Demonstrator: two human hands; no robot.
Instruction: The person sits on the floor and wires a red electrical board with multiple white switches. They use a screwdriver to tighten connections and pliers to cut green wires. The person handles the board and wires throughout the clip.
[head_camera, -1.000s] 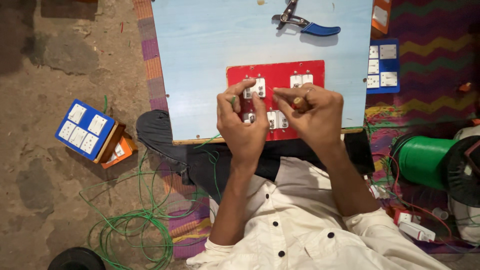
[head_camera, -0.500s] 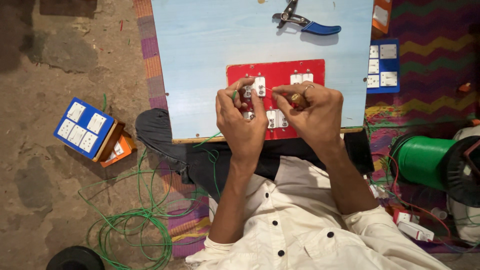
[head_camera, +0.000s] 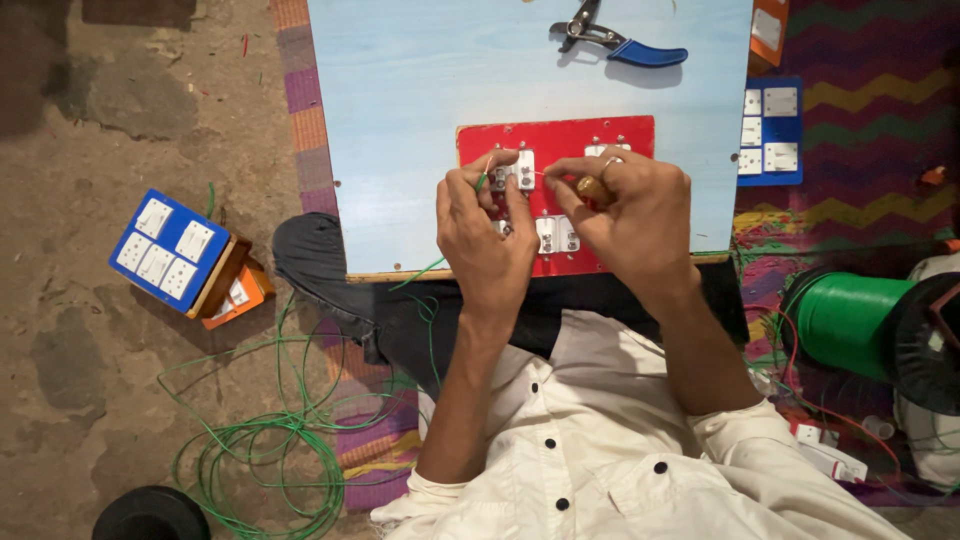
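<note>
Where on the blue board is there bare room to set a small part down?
The widest free patch on the light blue board lies left of the red panel, below the pliers. A narrow strip runs between pliers and panel. Over the panel it is crowded: left hand and right hand cover it.

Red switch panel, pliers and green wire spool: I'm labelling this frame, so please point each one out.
red switch panel (head_camera: 480, 140), head view, bare upper left corner.
pliers (head_camera: 648, 54), head view, blue handle.
green wire spool (head_camera: 845, 320), head view, wound green wire.
</note>
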